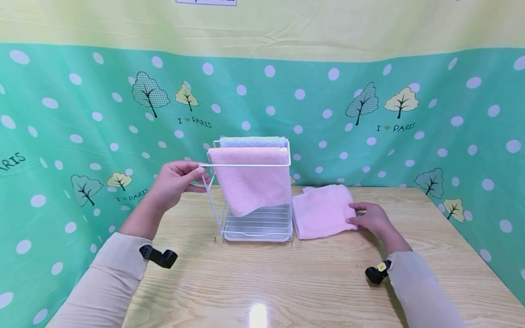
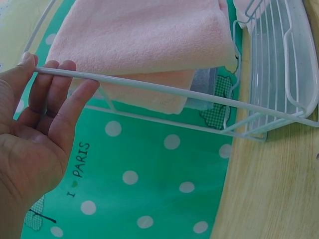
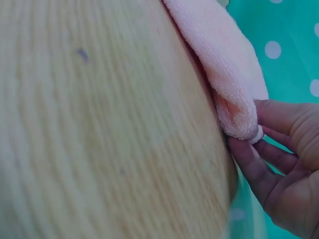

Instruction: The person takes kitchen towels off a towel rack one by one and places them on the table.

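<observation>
A white wire rack [image 1: 246, 165] stands on the table, and my left hand [image 1: 177, 182] pinches the left front corner of its top frame between thumb and fingers. Over its bars hang a pink towel [image 1: 252, 182] in front and a light blue towel [image 1: 252, 142] behind. To the rack's right a folded pink towel [image 1: 324, 212] lies on the table. My right hand [image 1: 371, 219] pinches that towel's right edge; in the right wrist view the thumb and fingers close on its folded corner [image 3: 239, 122].
At the rack's base sits a pale tray [image 1: 257, 237] under wire bars. The wooden table [image 1: 320, 278] reaches back to a green dotted curtain [image 1: 262, 109]. A small dark mark [image 1: 215, 239] shows on the table left of the rack.
</observation>
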The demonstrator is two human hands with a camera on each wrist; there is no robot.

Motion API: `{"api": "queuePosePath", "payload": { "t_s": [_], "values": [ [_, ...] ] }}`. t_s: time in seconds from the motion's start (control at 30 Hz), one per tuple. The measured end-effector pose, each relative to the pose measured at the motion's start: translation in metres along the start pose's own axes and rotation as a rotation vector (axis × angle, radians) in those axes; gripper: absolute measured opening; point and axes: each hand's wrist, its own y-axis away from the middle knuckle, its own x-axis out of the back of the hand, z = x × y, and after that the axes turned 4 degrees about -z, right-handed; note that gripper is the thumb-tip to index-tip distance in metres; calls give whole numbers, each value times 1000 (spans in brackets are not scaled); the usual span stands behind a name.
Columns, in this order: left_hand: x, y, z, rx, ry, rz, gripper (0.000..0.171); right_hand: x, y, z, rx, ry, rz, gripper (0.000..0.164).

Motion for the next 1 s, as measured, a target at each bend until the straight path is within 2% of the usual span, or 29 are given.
{"api": "queuePosePath", "payload": {
  "t_s": [0.27, 0.47, 0.73, 1.0],
  "values": [
    [0, 1, 0, -8, -5, 4, 13, -3, -6, 4, 11, -58, 18, 65],
    [0, 1, 0, -5, 8, 10, 13, 2, -6, 14, 19, -129, 13, 70],
    [-2, 1, -1, -2, -2, 23, 15, 11, 4, 17, 80, -159, 81, 67],
    [-1, 1, -4, -8, 28, 30, 15, 15, 14, 8, 101, -202, 92, 63]
  ]
}}
